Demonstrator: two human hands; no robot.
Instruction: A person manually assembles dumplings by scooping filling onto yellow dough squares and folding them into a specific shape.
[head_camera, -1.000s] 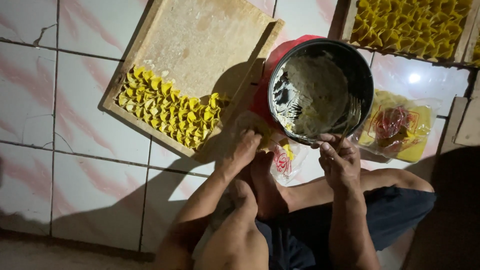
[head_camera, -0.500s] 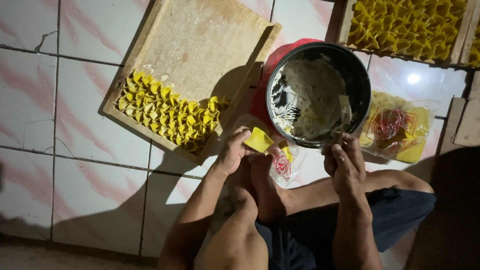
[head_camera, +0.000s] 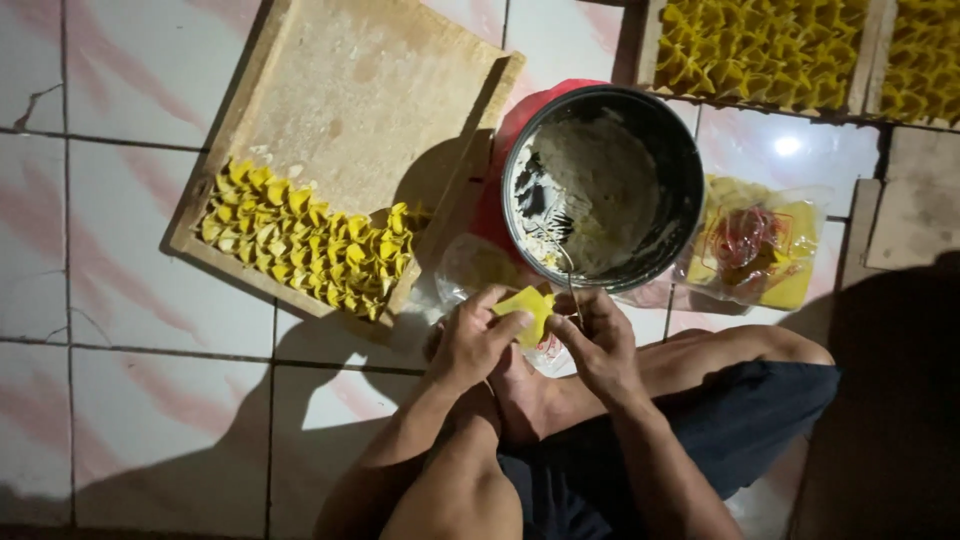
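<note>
— What's hard to see?

— The two far trays (head_camera: 770, 50) are cut off.

— And the hands?

— The left hand (head_camera: 470, 340) and right hand (head_camera: 600, 340) pinch one yellow wrapper (head_camera: 527, 308), just below the one bowl's (head_camera: 680, 160) near rim.

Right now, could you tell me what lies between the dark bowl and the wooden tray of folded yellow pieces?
In the head view, a red mat's edge shows between the dark bowl and the wooden tray.

Right tray (head_camera: 920, 60) cut off; spoon (head_camera: 565, 265) indistinct.
</note>
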